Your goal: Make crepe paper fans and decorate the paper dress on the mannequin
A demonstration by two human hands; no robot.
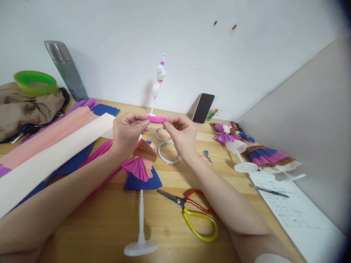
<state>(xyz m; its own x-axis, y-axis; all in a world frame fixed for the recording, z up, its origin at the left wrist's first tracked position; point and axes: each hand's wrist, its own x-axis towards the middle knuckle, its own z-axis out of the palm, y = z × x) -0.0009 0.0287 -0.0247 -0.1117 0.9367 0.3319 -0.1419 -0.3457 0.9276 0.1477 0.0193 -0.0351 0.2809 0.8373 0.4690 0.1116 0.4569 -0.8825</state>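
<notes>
A short folded strip of bright pink crepe paper [156, 119] is stretched level between my two hands. My left hand [128, 129] pinches one end of it, and my right hand [181, 132] pinches the other. Below my hands lies a small mannequin in a crepe-paper dress [142, 171], with brown, pink and blue layers and a white stand. Beyond the strip, a bare white mannequin [160, 75] stands upright against the wall. Beside my right forearm rest scissors [182, 202] with one red and one yellow handle, blades apart.
Long crepe-paper sheets [55, 146] cover the left side. Rolls of tape [168, 162] lie mid-table. A phone [203, 108] leans on the wall. Dressed mannequins [268, 155] and a paper with a pen [297, 223] are at right. A flask [67, 69] stands at back left.
</notes>
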